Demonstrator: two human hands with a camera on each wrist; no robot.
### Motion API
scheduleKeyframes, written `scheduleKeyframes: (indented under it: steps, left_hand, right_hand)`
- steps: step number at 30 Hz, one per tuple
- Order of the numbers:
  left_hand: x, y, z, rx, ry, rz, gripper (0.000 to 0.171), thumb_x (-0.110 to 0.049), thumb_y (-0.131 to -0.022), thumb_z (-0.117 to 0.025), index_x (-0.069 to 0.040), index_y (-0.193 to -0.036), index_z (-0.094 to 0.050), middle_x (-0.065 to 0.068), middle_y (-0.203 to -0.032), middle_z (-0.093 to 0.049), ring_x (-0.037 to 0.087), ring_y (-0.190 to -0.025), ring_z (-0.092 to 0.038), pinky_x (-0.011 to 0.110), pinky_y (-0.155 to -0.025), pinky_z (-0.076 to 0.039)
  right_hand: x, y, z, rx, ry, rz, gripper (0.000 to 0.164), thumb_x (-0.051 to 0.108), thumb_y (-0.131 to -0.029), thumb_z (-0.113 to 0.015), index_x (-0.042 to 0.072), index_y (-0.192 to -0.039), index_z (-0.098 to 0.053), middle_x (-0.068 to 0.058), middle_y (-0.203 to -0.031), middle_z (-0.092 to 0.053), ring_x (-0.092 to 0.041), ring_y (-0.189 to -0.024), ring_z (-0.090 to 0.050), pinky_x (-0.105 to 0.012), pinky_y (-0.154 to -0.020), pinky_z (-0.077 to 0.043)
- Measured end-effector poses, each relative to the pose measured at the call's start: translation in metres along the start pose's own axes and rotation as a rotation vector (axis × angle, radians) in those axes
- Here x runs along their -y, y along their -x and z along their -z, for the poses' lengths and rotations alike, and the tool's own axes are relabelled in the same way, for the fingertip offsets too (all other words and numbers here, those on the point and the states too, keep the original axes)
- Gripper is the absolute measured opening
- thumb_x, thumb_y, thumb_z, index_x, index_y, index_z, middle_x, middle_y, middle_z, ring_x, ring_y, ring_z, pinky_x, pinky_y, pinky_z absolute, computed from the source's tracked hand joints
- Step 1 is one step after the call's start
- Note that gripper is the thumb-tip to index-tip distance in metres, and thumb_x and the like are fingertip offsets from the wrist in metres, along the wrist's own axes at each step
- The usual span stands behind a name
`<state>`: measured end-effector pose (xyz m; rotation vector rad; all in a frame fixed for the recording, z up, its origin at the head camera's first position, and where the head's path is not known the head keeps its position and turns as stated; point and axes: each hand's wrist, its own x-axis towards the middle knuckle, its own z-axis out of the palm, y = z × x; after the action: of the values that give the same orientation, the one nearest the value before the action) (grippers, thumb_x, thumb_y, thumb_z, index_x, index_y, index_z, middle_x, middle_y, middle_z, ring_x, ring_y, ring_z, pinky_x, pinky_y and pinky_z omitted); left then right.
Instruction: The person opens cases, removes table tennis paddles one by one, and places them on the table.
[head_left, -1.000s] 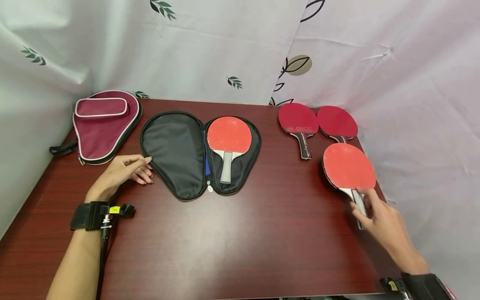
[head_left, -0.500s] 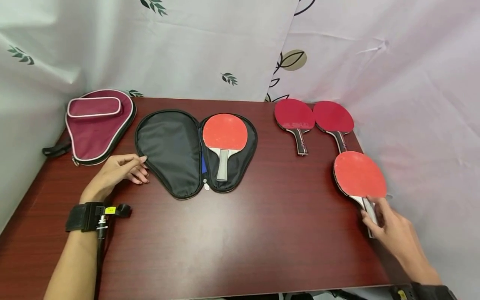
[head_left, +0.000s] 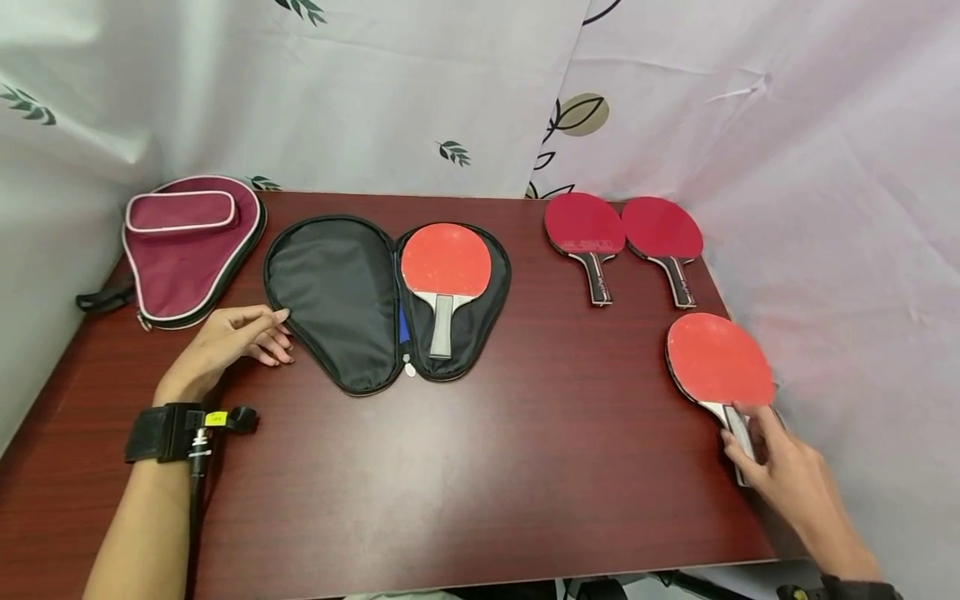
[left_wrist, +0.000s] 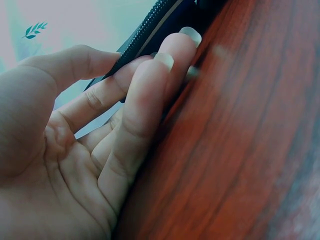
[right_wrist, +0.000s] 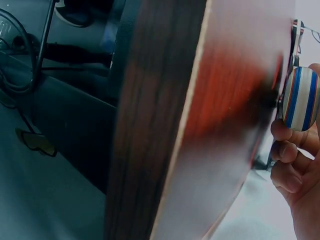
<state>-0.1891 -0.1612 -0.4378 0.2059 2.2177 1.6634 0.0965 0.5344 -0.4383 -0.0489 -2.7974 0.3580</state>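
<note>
A black zip-up paddle case (head_left: 333,304) lies spread flat, its two halves side by side. An orange-red ping-pong paddle (head_left: 446,260) rests in the right half, handle toward me. My left hand (head_left: 232,343) pinches the case's left edge; the left wrist view shows thumb and forefinger on the zipper edge (left_wrist: 145,37), other fingers loosely bent. By the table's right edge, my right hand (head_left: 791,471) grips the handle of another orange-red ping-pong paddle (head_left: 716,358), blade pointing away. In the right wrist view the striped handle butt (right_wrist: 302,99) faces the camera.
A maroon paddle case (head_left: 187,258) with white piping lies at the back left. Two dark-red paddles (head_left: 585,223) lie at the back right, beyond the held one. Curtains stand behind and right of the table (head_left: 450,483).
My right hand has brought the paddle toward me and slightly right, away from the two dark-red paddles. My left hand keeps its pinch on the case edge. The head view has shifted a little.
</note>
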Motion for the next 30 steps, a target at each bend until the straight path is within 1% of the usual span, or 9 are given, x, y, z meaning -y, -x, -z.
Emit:
scheduleKeyframes:
  steps: [6,11,15,17,23,27,30]
  left_hand:
    - [-0.001,0.001,0.001,0.004,-0.002,-0.016,0.041,-0.029,-0.102,-0.061,0.011,-0.111,-0.064,0.021,-0.088,-0.072,0.029,-0.074,-0.074,0.040,-0.063,-0.060]
    - [-0.002,0.000,0.000,0.005,0.015,-0.023,0.040,-0.027,-0.103,-0.061,0.012,-0.110,-0.064,0.022,-0.086,-0.072,0.030,-0.072,-0.074,0.041,-0.062,-0.060]
    - [-0.002,0.000,-0.001,0.002,0.032,-0.015,0.040,-0.027,-0.103,-0.061,0.013,-0.110,-0.064,0.021,-0.086,-0.071,0.030,-0.072,-0.074,0.041,-0.061,-0.060]
    - [-0.001,0.000,-0.001,-0.002,0.034,-0.010,0.039,-0.026,-0.102,-0.061,0.012,-0.110,-0.065,0.021,-0.086,-0.071,0.030,-0.071,-0.074,0.041,-0.061,-0.060]
    - [0.000,0.000,0.000,-0.009,0.037,-0.008,0.040,-0.027,-0.102,-0.061,0.013,-0.110,-0.064,0.021,-0.086,-0.071,0.030,-0.071,-0.074,0.041,-0.060,-0.060]
    - [0.001,0.000,0.000,-0.007,0.032,-0.005,0.041,-0.027,-0.102,-0.062,0.013,-0.111,-0.064,0.021,-0.087,-0.071,0.030,-0.072,-0.074,0.041,-0.061,-0.060]
    - [0.001,0.001,0.000,-0.008,0.028,-0.004,0.041,-0.028,-0.102,-0.062,0.012,-0.111,-0.064,0.021,-0.087,-0.071,0.030,-0.072,-0.074,0.041,-0.061,-0.060]
  right_hand:
    - [-0.002,-0.006,-0.003,0.046,-0.002,-0.012,0.040,0.014,-0.084,-0.080,0.013,-0.115,-0.055,0.004,-0.069,-0.041,-0.006,-0.055,-0.034,-0.028,-0.050,-0.026]
    - [-0.008,-0.007,-0.005,0.057,-0.023,-0.043,0.043,0.016,-0.085,-0.080,0.012,-0.120,-0.056,0.004,-0.070,-0.041,-0.006,-0.056,-0.034,-0.027,-0.050,-0.025]
    - [-0.012,-0.006,-0.004,0.046,-0.027,-0.048,0.045,0.016,-0.084,-0.080,0.012,-0.122,-0.056,0.003,-0.068,-0.040,-0.006,-0.055,-0.033,-0.027,-0.050,-0.024]
    - [-0.014,-0.006,-0.004,0.041,-0.015,-0.043,0.045,0.017,-0.084,-0.080,0.014,-0.122,-0.056,0.004,-0.066,-0.039,-0.005,-0.054,-0.032,-0.027,-0.050,-0.024]
    - [-0.018,-0.006,-0.005,0.003,0.018,0.004,0.047,0.020,-0.083,-0.080,0.016,-0.126,-0.060,0.007,-0.066,-0.038,-0.004,-0.055,-0.032,-0.028,-0.048,-0.025]
    - [-0.020,-0.004,-0.005,-0.014,0.041,0.008,0.049,0.021,-0.082,-0.080,0.016,-0.127,-0.062,0.005,-0.069,-0.040,-0.008,-0.058,-0.033,-0.031,-0.048,-0.027]
    - [-0.021,-0.003,-0.005,-0.018,0.048,-0.001,0.049,0.022,-0.081,-0.081,0.018,-0.127,-0.063,0.005,-0.071,-0.043,-0.006,-0.060,-0.035,-0.030,-0.047,-0.028]
